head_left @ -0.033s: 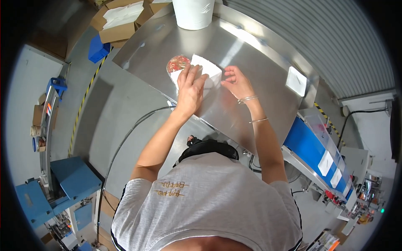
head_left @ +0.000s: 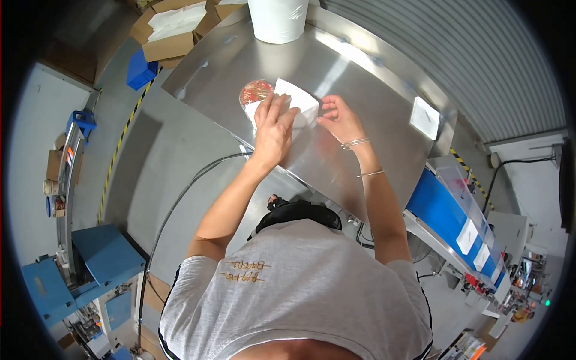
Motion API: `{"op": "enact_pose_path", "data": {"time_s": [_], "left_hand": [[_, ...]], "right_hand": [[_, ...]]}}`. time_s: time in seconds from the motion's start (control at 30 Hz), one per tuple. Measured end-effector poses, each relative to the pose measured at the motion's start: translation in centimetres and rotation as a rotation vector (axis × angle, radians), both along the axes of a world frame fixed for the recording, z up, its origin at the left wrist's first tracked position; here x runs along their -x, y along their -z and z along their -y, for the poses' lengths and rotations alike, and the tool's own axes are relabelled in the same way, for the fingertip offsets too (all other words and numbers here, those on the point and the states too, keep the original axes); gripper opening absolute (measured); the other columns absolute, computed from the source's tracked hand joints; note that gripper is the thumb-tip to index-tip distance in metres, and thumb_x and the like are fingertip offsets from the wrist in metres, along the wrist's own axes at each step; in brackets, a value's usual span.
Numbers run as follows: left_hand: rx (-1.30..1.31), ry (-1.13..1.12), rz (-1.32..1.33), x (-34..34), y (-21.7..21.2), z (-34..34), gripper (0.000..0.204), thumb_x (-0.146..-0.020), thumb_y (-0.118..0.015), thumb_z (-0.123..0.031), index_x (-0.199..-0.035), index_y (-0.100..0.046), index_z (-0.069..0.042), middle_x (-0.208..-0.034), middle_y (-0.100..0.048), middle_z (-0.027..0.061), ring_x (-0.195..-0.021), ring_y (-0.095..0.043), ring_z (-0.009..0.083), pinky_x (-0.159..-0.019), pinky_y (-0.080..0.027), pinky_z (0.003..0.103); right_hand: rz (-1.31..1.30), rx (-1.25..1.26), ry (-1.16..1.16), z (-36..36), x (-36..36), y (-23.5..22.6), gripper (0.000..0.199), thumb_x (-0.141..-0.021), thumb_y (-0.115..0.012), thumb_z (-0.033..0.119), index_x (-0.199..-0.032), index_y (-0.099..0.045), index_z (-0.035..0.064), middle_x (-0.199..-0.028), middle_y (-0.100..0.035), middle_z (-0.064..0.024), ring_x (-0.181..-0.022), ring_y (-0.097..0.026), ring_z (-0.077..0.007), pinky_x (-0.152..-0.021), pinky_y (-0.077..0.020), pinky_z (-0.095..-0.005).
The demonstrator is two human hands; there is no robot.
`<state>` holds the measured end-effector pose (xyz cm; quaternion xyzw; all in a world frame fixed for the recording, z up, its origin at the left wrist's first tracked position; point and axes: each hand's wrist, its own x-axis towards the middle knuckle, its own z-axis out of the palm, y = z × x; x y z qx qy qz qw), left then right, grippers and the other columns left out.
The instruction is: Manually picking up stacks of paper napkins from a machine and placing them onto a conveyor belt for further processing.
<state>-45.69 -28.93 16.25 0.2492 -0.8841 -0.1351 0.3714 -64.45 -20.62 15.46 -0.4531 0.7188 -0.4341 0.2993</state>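
My left hand [head_left: 274,131] lies over a bundle of flat white packets [head_left: 304,103] near the front-left edge of the steel table. Its fingers curve over the bundle, with the thumb pressed on its near side. Just right of the packets is my right hand [head_left: 342,120], fingers apart and slightly curled, holding nothing I can see. Whether its fingertips touch the bundle is unclear. A round, shiny thing with a red-and-gold pattern [head_left: 257,91] sits against the bundle's left side, partly covered by white.
A white bucket [head_left: 278,21] stands at the table's back. Another flat white packet [head_left: 425,117] lies at the right rim. A blue conveyor belt [head_left: 437,201] carries white packets. An open cardboard box [head_left: 174,45] and blue bin [head_left: 141,71] are far left.
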Motion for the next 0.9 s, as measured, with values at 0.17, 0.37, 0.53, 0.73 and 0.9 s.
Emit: {"op": "enact_pose_path", "data": {"time_s": [0.17, 0.37, 0.53, 0.73, 0.9], "left_hand": [[0.02, 0.017, 0.015, -0.5, -0.5, 0.0, 0.033, -0.071, -0.063, 0.006, -0.101, -0.069, -0.008, -0.13, -0.05, 0.0175, -0.129, -0.037, 0.0402, -0.106, -0.025, 0.054], [-0.057, -0.021, -0.005, -0.7, -1.4, -0.2, 0.044, -0.076, -0.07, -0.02, -0.116, -0.061, -0.006, -0.132, -0.046, 0.0213, -0.13, -0.032, 0.0417, -0.107, -0.021, 0.055], [-0.02, -0.109, 0.189, -0.6, -2.0, 2.4, 0.06, -0.076, -0.073, -0.03, -0.126, -0.051, -0.004, -0.132, -0.049, 0.0153, -0.119, -0.048, 0.035, -0.099, -0.037, 0.047], [0.048, -0.031, 0.281, -1.0, -3.5, 3.6, 0.052, -0.07, -0.08, -0.028, -0.111, -0.061, -0.001, -0.123, -0.058, 0.0191, -0.118, -0.052, 0.0343, -0.097, -0.043, 0.044], [0.134, 0.0, 0.328, -0.4, -2.7, 4.1, 0.045, -0.077, -0.075, -0.02, -0.113, -0.059, 0.002, -0.12, -0.058, 0.0223, -0.118, -0.051, 0.0371, -0.098, -0.042, 0.042]], "right_hand": [[0.074, 0.041, -0.108, 0.8, -0.2, -0.2, 0.048, -0.076, -0.073, 0.009, -0.12, -0.053, 0.0074, -0.113, -0.06, -0.0088, -0.091, -0.06, -0.0166, -0.078, -0.0513, -0.0314], [0.1, 0.044, -0.28, 1.2, 1.1, 2.3, 0.046, -0.076, -0.074, 0.011, -0.118, -0.055, 0.0058, -0.11, -0.061, -0.0055, -0.096, -0.058, -0.0162, -0.083, -0.0486, -0.0299], [0.283, 0.037, -0.171, -3.6, 1.8, 2.3, 0.043, -0.082, -0.072, 0.024, -0.114, -0.055, 0.0015, -0.104, -0.062, -0.0088, -0.097, -0.058, -0.0158, -0.085, -0.0467, -0.0292], [0.269, 0.067, 0.462, -14.6, 4.5, 4.8, 0.044, -0.088, -0.064, 0.036, -0.112, -0.057, -0.0003, -0.102, -0.064, -0.0159, -0.094, -0.06, -0.022, -0.084, -0.0463, -0.034], [-0.012, -0.198, 0.804, -28.5, 9.3, 3.7, 0.046, -0.084, -0.066, 0.041, -0.11, -0.062, 0.0032, -0.097, -0.067, -0.0167, -0.09, -0.064, -0.0286, -0.08, -0.0493, -0.0375]]}}
